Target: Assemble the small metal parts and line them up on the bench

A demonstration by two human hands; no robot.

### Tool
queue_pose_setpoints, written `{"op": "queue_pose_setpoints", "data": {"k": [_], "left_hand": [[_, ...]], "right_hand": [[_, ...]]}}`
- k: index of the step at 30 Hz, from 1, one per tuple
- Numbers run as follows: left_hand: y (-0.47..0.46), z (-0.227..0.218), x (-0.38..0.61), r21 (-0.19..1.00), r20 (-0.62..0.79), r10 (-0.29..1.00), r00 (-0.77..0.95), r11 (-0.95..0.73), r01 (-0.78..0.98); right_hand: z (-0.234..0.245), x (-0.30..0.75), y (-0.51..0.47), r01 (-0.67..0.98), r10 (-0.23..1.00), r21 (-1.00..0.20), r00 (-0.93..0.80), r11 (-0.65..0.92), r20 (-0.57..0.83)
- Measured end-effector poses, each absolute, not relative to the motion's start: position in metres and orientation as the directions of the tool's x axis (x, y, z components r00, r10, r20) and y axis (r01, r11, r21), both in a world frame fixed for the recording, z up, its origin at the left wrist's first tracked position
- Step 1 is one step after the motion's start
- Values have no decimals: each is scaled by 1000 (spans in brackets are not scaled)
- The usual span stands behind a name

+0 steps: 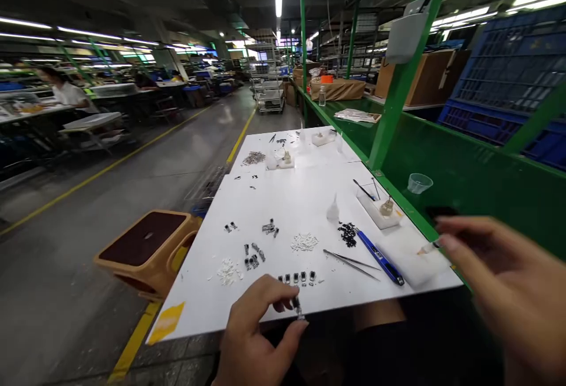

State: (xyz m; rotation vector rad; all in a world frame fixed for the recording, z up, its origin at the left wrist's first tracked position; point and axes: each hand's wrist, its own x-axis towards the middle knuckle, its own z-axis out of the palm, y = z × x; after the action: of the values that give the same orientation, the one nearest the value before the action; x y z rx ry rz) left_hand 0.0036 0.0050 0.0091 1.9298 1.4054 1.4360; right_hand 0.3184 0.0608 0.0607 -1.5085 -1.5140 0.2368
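Our left hand pinches a small dark part; our right hand grips a small pale-tipped item near the white pad.

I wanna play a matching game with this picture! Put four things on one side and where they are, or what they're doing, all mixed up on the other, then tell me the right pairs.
Things:
1. left hand
2. knife
3. stool
4. clear cup

Places and states:
A. on the floor, left of the white table
B. on the green bench
C. pinching a small dark part
D. blue, lying beside the tweezers

Right pairs: 1-C, 2-D, 3-A, 4-B
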Motion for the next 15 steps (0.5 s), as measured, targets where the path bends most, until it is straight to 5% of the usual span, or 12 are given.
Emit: {"op": "queue_pose_setpoints", "data": {"k": [3,8,11,15], "left_hand": [[16,26,18,654,557,826,88,-501,567],[17,28,27,652,538,835,113,-497,573],[9,10,23,719,490,868,79,-454,526],[-9,-36,24,931,364,919,-153,-352,102]], "right_hand": [[34,258,39,233,990,-966,-106,115,92],[5,204,26,-168,906,-956,-391,-242,-161],[2,214,38,-79,862,-962,-467,-262,-196],[8,230,88,453,922,-883,-381,126,-64]]}}
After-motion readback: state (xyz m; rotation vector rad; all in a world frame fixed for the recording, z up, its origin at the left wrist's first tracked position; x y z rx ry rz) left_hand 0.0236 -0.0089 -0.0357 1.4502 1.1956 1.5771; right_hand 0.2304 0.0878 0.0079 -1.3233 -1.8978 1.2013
